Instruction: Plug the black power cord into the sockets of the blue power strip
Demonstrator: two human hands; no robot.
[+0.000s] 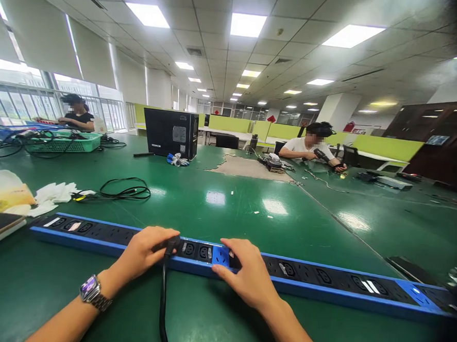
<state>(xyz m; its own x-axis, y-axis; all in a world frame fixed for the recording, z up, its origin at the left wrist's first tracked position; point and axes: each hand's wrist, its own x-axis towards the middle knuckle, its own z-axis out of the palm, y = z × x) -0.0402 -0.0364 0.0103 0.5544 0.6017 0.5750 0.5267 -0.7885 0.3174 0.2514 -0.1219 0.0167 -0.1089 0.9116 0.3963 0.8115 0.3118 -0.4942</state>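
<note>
A long blue-edged power strip (302, 288) with black sockets lies across the green table in front of me. My left hand (146, 248), with a watch (89, 289) on its wrist, grips a black plug (172, 245) at the strip, left of the middle. From the plug a thick black cable (162, 306) runs down toward the bottom edge. My right hand (245, 272) rests over the strip around a blue socket section (220, 256), thumb and fingers apart, holding the strip by its two edges.
A black computer case (171, 133) stands at the back. Coiled black cable (124, 189), white tissues (56, 194) and a green basket (65, 143) lie to the left. Two people sit farther off, one at the right (311, 145) holding a dark tool.
</note>
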